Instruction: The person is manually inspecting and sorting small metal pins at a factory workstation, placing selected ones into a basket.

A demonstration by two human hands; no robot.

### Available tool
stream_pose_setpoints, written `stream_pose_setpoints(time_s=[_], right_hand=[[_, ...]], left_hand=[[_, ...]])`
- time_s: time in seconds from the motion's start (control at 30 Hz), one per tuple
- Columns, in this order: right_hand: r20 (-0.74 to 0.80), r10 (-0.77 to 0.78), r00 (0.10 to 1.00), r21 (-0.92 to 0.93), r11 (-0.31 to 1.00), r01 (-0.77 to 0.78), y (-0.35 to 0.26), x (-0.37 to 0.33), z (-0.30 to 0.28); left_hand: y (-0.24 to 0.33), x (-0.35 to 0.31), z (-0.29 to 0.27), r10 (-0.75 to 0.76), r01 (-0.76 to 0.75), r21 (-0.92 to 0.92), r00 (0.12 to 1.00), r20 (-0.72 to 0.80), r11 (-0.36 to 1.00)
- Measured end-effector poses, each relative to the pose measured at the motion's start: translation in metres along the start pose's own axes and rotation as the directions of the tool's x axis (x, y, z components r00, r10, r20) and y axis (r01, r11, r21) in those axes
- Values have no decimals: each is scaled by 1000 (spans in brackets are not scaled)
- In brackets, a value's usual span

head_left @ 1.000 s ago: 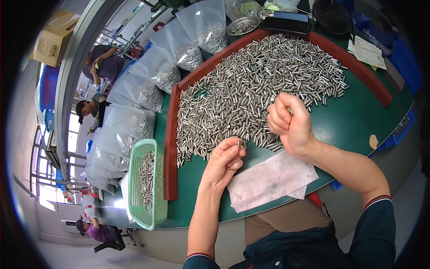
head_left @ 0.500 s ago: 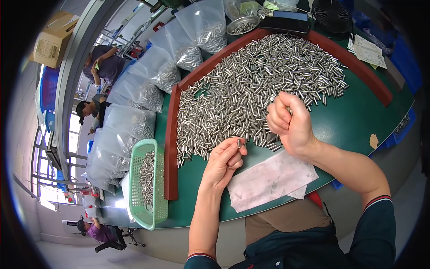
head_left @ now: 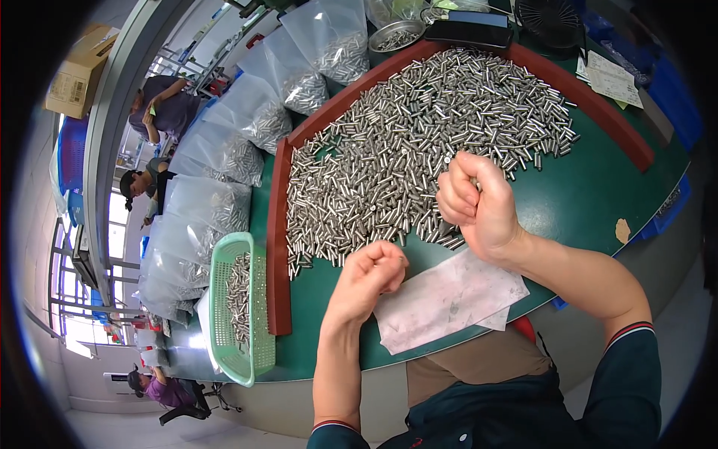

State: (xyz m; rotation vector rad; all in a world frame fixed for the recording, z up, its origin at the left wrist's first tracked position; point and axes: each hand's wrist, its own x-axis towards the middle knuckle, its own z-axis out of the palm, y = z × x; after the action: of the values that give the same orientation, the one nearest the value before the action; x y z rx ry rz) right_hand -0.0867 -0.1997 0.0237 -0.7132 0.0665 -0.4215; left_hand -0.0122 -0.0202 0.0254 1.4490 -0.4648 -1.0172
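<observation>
A wide heap of short, shiny metal pins (head_left: 419, 135) covers the green table in front of me. My right hand (head_left: 477, 200) is closed in a fist over the heap's near right edge. Between its thumb and forefinger the round end of one metal pin (head_left: 447, 159) shows. Lower and to the left, my left hand (head_left: 370, 278) is curled shut by the near edge of the heap, knuckles up. Whatever it may hold is hidden by the fingers. A stained white cloth (head_left: 449, 303) lies on the table between my forearms.
A dark red rail (head_left: 278, 247) borders the heap. Left of it stand a green plastic basket (head_left: 269, 352) of pins and several clear bags (head_left: 303, 82). A metal dish (head_left: 395, 37), a dark device (head_left: 470, 34) and a fan (head_left: 550, 26) sit behind. Co-workers sit far left.
My left hand has turned from a pinch with a pin showing to a closed fist, knuckles up, and sits slightly lower. My right hand keeps its grip. The whole view has shifted slightly.
</observation>
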Motion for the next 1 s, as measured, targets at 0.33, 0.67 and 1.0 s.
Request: stream_pose_setpoints(time_s=[0.33, 0.67, 1.0], right_hand=[[-20, -4, 1000, 37, 999, 5, 3, 0, -1], [0, 5, 1000, -11, 1000, -5, 2, 1, -2], [-12, 4, 1000, -8, 1000, -4, 0, 0, -1]], left_hand=[[-14, 18, -3, 456, -243, 604, 861, -226, 759], [-17, 15, 0, 505, -184, 928, 863, -5, 325], [-12, 10, -9, 6, 14, -296, 998, 66, 955]])
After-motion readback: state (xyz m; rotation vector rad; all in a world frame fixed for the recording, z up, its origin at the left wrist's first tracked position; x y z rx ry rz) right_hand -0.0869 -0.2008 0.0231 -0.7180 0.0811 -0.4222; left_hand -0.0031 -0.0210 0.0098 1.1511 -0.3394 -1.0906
